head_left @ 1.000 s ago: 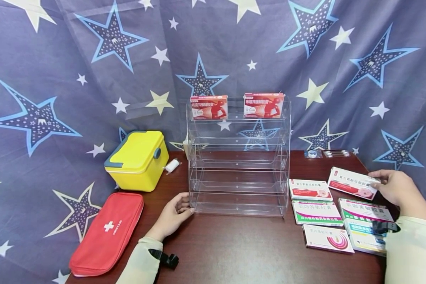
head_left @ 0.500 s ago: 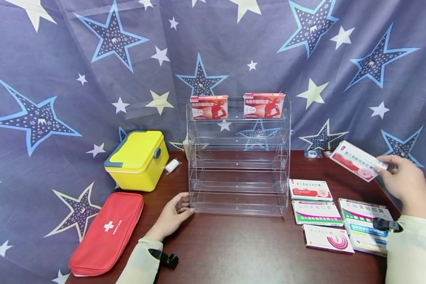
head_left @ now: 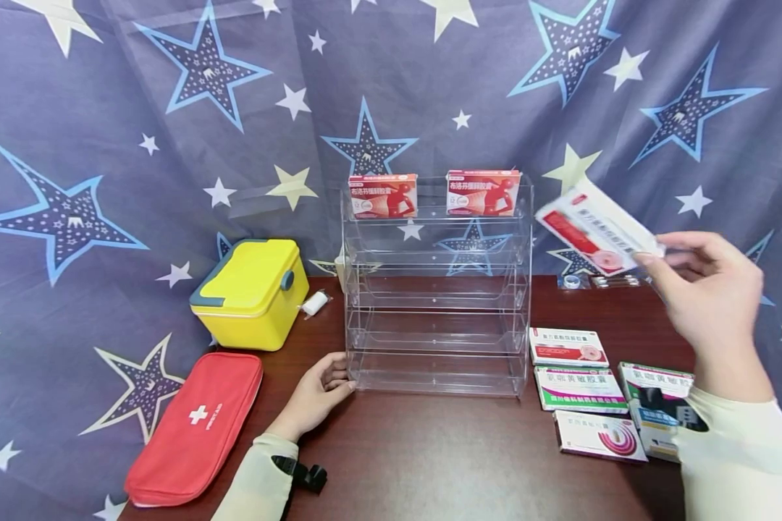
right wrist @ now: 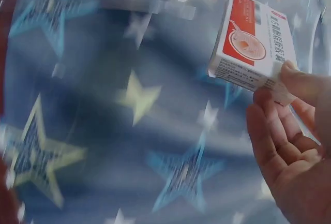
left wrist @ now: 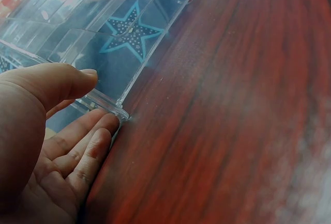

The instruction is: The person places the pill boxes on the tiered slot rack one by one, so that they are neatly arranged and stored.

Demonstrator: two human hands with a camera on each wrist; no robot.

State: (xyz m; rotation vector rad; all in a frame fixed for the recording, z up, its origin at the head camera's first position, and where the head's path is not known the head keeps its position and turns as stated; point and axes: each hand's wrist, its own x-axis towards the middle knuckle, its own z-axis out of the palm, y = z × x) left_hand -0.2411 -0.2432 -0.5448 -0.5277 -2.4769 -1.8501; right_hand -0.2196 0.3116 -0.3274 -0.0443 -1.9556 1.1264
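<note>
Clear rack (head_left: 438, 304): transparent acrylic-looking plastic, glossy, smooth, edges catch light. Table (head_left: 443, 456) under the rack: dark red-brown wood grain, semi-gloss. Backdrop (head_left: 169, 145) behind the rack: star-print cloth, matt, creased. Yellow case (head_left: 250, 293) left of the rack: smooth hard plastic, slight sheen. Red pouch (head_left: 195, 427) front-left of the rack: woven fabric, matt. Boxes right of the rack (head_left: 580, 391) and the held box (head_left: 596, 228): printed cardboard, smooth, low gloss.

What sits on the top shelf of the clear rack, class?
Two red boxes stand side by side on the top shelf of the rack. The lower shelves show nothing; the star cloth shows through them.
</note>
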